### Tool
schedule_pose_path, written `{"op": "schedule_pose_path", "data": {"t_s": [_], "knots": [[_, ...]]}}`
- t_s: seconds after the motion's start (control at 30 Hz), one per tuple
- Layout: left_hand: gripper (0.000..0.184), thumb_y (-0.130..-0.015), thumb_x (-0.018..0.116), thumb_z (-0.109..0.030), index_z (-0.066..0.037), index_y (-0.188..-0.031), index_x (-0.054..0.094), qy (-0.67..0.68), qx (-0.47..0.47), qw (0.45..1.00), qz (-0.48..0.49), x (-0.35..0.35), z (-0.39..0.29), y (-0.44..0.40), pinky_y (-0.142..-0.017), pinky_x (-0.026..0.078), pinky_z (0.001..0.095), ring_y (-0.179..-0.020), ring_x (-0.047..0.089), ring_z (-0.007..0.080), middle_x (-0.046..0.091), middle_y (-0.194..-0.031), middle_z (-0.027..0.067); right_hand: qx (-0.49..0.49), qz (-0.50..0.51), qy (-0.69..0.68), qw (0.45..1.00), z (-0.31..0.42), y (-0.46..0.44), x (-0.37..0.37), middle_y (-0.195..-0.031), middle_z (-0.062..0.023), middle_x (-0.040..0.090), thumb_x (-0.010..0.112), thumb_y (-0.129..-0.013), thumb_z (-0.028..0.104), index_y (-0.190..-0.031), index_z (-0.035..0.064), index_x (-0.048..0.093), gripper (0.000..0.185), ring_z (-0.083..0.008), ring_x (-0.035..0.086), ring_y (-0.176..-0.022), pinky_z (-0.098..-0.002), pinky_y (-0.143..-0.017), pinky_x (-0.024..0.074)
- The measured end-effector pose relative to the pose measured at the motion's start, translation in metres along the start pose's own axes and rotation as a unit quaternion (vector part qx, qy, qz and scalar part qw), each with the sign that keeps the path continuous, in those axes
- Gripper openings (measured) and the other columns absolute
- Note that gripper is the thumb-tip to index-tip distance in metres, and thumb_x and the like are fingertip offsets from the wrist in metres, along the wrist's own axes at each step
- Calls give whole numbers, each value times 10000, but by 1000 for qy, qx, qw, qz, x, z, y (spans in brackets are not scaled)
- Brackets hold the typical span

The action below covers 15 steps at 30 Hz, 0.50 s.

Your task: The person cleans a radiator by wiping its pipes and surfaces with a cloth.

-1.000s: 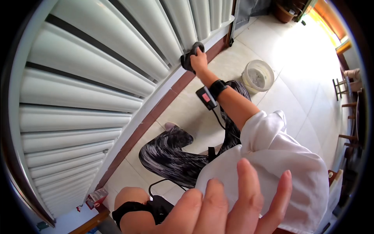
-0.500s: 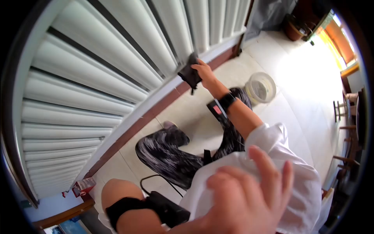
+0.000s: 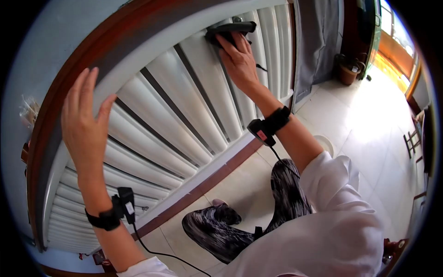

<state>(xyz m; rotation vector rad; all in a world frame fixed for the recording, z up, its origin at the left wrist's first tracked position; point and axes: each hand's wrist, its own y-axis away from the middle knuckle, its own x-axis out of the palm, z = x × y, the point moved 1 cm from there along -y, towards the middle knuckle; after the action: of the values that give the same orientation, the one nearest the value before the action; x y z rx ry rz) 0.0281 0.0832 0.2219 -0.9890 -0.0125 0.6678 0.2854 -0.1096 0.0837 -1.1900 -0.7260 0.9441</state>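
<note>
A white ribbed radiator (image 3: 173, 92) fills the left and middle of the head view. My right hand (image 3: 238, 62) presses a dark cloth (image 3: 230, 30) against the upper part of its ribs, fingers on the cloth. Part of the cloth is hidden under the fingers. At the left, my left hand (image 3: 85, 122) is raised with thumb and fingers apart, holding nothing. It is in front of the radiator's upper frame, and I cannot tell whether it touches. Black straps with small boxes and cables circle both wrists.
Brown wooden trim (image 3: 69, 64) runs along the radiator's top. A pale bucket (image 3: 325, 145) stands on the tiled floor (image 3: 350, 120), partly behind my right arm. Grey curtain (image 3: 318, 41) hangs right of the radiator, with a plant pot (image 3: 348, 71) beyond it. Dark stools stand far right.
My right hand has moved with the cloth from the radiator's bottom edge to its upper part. My left hand has gone from near my body to the radiator's upper left. The view has shifted.
</note>
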Motion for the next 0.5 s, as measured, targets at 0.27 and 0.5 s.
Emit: {"op": "schedule_pose_path", "data": {"t_s": [0.27, 0.5], "knots": [[534, -832, 603, -422, -284, -1328, 463, -23, 39, 997, 67, 42, 50, 35, -930, 443, 398, -1083, 542, 223, 555, -1225, 11, 133, 75, -5, 988, -19, 168, -3, -1197, -174, 495, 525, -779, -46, -1156, 118, 614, 421, -399, 462, -1109, -446, -923, 393], [541, -857, 558, -460, -331, -1357, 397, 8, -4, 998, 66, 72, 54, 33, -865, 474, 361, -1009, 590, 206, 606, -1121, 10, 323, 144, 38, 935, -11, 304, 3, -1256, -189, 475, 483, -796, -59, -1282, 139, 501, 525, -411, 441, -1144, -433, -938, 407]]}}
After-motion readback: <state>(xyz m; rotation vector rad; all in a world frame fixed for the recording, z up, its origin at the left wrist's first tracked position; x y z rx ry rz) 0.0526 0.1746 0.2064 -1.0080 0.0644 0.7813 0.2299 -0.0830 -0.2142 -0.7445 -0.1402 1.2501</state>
